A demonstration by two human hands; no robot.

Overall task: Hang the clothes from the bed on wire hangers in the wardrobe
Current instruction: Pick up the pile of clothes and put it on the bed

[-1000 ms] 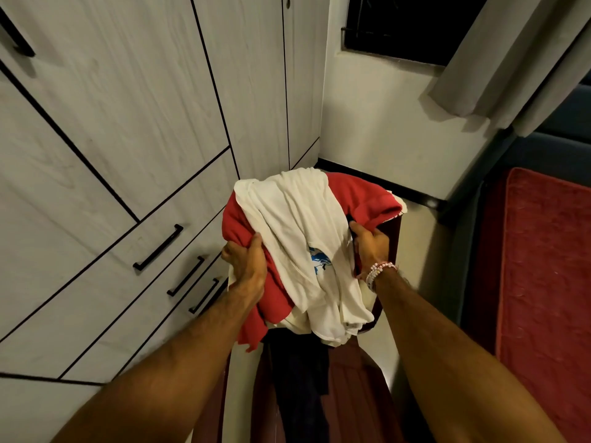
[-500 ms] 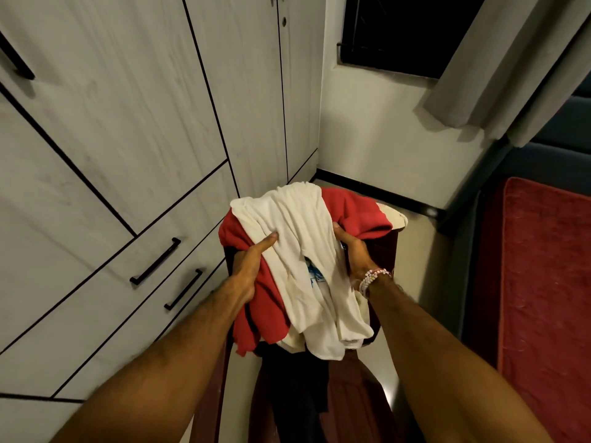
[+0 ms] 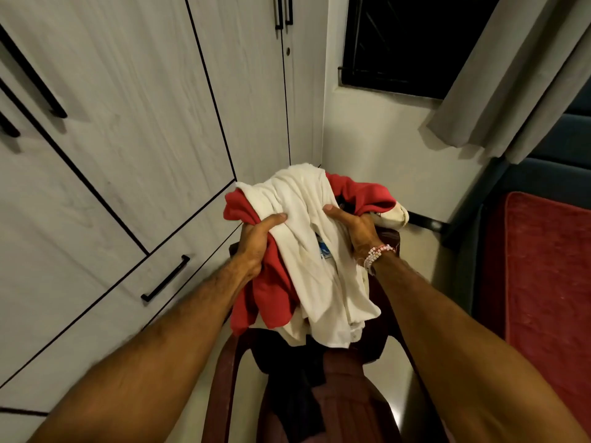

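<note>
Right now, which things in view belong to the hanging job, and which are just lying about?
Job: left hand and right hand, both gripping the white garment and red garment; wardrobe, doors shut.
Lying about: maroon chair, dark cloth on it, curtain, window.

Our left grip (image 3: pixel 256 243) and right grip (image 3: pixel 356 230) clutch bundled white and red clothes (image 3: pixel 307 251) above a maroon chair (image 3: pixel 222 382).

text: none legible | brands, labels, numbers, signs: none legible | only mark: blue print (image 3: pixel 324 251) on the white garment (image 3: pixel 297 225), just off frame centre toward 5 o'clock | state: mostly tucked into the folds, small sliver showing | letters or figures in it: cannot be made out
</note>
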